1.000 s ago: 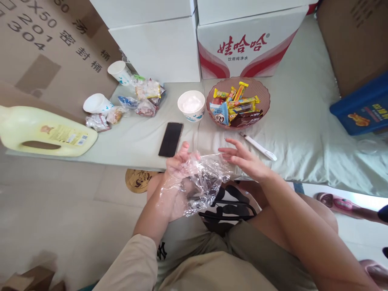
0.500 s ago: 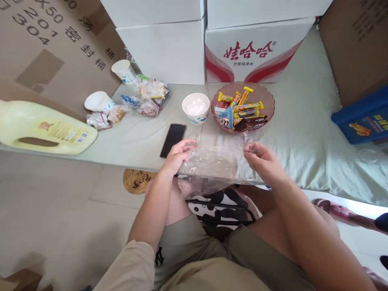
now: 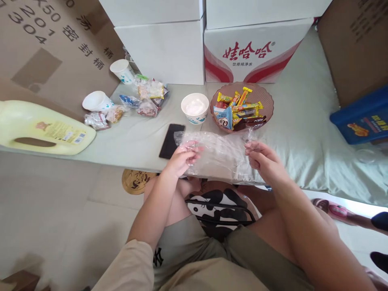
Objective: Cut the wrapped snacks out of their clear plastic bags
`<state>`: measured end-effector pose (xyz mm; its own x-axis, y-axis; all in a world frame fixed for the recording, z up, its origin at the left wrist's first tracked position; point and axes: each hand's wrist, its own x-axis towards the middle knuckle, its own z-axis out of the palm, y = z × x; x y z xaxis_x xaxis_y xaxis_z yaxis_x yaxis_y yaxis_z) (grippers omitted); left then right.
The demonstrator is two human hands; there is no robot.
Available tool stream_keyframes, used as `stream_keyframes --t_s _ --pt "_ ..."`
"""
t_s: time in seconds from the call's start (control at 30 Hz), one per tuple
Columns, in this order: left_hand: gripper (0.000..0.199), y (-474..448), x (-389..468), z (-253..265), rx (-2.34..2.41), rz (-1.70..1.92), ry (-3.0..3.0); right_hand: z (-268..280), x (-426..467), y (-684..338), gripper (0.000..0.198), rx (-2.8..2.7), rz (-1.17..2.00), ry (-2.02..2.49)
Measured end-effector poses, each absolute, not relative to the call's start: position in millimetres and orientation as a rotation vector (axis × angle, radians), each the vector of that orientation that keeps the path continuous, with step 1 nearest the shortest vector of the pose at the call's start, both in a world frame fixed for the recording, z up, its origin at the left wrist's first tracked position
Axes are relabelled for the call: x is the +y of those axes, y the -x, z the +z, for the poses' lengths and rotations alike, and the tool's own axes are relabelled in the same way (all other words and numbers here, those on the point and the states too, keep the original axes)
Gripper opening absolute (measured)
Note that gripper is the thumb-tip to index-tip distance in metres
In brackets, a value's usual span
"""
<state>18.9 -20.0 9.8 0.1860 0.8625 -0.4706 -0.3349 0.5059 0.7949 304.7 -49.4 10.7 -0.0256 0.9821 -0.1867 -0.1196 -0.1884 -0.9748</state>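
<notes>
A clear plastic bag [image 3: 222, 151], thin and crinkled, stretches between my hands over the front edge of the cloth-covered table. My left hand [image 3: 184, 158] has its fingers curled on the bag's left part, with film lying over them. At the opposite end, my right hand [image 3: 264, 161] pinches the bag's edge between thumb and fingers. Just behind the left hand lies a dark phone [image 3: 172, 140], its corner overlapped by the film. A paper bowl with white contents [image 3: 195, 108] and a pink glass bowl [image 3: 270, 93] of wrapped snacks [image 3: 242, 109] stand beyond the bag.
To the left are paper cups [image 3: 97, 101], wrapped snacks [image 3: 148, 97] and a pale yellow jug [image 3: 45, 129]. White boxes [image 3: 251, 52] stand at the back; a blue package [image 3: 363, 117] is at the right. Another person's foot [image 3: 338, 211] shows below the table.
The bag's lower part, which hung over the table edge onto my lap, has risen and now spreads over the tabletop. My left hand has shifted slightly right with fingers more curled.
</notes>
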Motion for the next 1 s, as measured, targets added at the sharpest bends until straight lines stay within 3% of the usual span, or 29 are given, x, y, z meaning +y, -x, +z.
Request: stream_keyframes --t_s 0.23,0.33,0.57,0.63,0.7,0.87,1.0 --pt "0.036 -19.4 -19.5 13.2 1.039 0.936 -0.668 14.5 -55.1 -306.7 0.030 -0.966 1.467 1.202" --pt "0.037 -19.5 -21.5 15.2 1.054 1.001 -0.666 14.2 -55.3 -307.4 0.032 -0.991 1.447 1.134" --pt "0.047 -23.6 -19.5 10.7 1.209 1.161 -0.609 3.4 -58.1 -306.1 0.084 -1.280 1.467 1.002" --pt "0.048 -24.4 -19.8 9.0 1.210 1.154 -0.645 1.1 -59.9 -306.7 0.090 -1.325 1.427 1.005" --pt "0.050 -25.4 -20.6 7.1 1.211 1.147 -0.687 -0.9 -60.3 -307.3 0.080 -1.345 1.388 1.054" --pt "0.051 -27.5 -22.8 4.0 1.217 1.124 -0.746 -6.4 -54.9 -307.4 0.032 -1.404 1.160 1.245" --pt "0.050 -28.1 -23.6 3.1 1.205 1.100 -0.773 -7.3 -52.0 -309.4 0.023 -1.467 0.921 1.369"
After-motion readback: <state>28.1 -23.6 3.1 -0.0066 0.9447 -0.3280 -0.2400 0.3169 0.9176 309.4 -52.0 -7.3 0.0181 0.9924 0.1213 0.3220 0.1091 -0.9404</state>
